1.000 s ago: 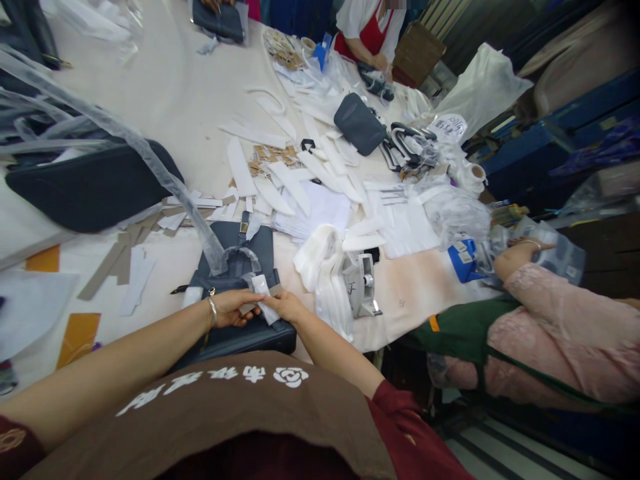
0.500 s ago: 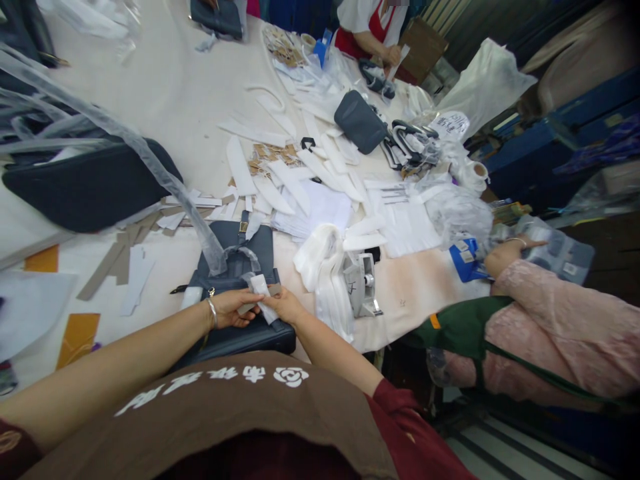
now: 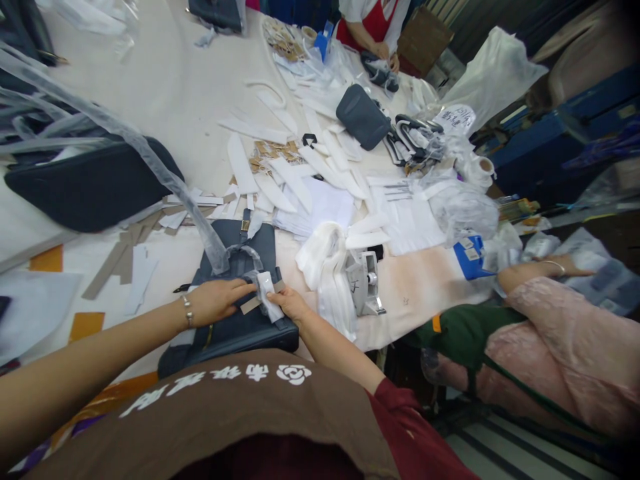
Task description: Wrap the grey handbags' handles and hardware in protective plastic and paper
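A dark blue bag lies on the table in front of me, its handle wrapped in clear plastic. Across the bag is a white padded wrap, with a grey-beige card strip poking out on both sides of it. My right hand pinches the wrap and card at their right edge. From the left, my left hand lies over the bag with fingers stretched, the fingertips close to the wrap; whether they touch it I cannot tell.
Right of the bag are a folded white foam strip and a grey tape dispenser. Card strips lie left; white foam pieces lie beyond. A co-worker's arm reaches in at right; another person works at the far side.
My left hand has drawn back left from the wrap and its fingers have straightened. My right hand stays on the wrap. The co-worker's hand at right has moved further right.
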A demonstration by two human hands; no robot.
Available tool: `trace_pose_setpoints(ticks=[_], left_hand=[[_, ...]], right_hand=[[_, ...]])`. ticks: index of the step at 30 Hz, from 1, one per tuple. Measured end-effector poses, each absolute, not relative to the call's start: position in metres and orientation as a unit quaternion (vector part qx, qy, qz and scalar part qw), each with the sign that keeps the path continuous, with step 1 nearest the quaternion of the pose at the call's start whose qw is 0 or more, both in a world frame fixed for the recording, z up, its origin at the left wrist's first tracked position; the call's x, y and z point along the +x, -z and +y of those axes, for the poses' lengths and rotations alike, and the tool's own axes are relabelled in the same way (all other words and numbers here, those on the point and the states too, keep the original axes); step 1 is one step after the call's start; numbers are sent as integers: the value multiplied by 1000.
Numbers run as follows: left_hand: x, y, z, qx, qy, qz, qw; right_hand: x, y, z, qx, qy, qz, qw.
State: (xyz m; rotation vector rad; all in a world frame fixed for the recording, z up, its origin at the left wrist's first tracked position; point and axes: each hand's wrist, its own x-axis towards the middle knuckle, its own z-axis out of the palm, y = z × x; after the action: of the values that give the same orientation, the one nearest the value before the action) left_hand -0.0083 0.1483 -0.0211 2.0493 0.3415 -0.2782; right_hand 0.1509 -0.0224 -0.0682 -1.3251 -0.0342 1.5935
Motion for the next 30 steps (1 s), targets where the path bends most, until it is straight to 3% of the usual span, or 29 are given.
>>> trace_pose_setpoints(ticks=[3,13,30], left_hand=[[0,29,152,912,40,29,408],[48,24,166,903,63,-112,411],[76,41,160,836,98,3,540]], right_hand=[[151,66,-22,-542,-661,-17,518],[152,75,-20,-533,-648,-22,544],[150,68,-24,-564,-626,-13,539]])
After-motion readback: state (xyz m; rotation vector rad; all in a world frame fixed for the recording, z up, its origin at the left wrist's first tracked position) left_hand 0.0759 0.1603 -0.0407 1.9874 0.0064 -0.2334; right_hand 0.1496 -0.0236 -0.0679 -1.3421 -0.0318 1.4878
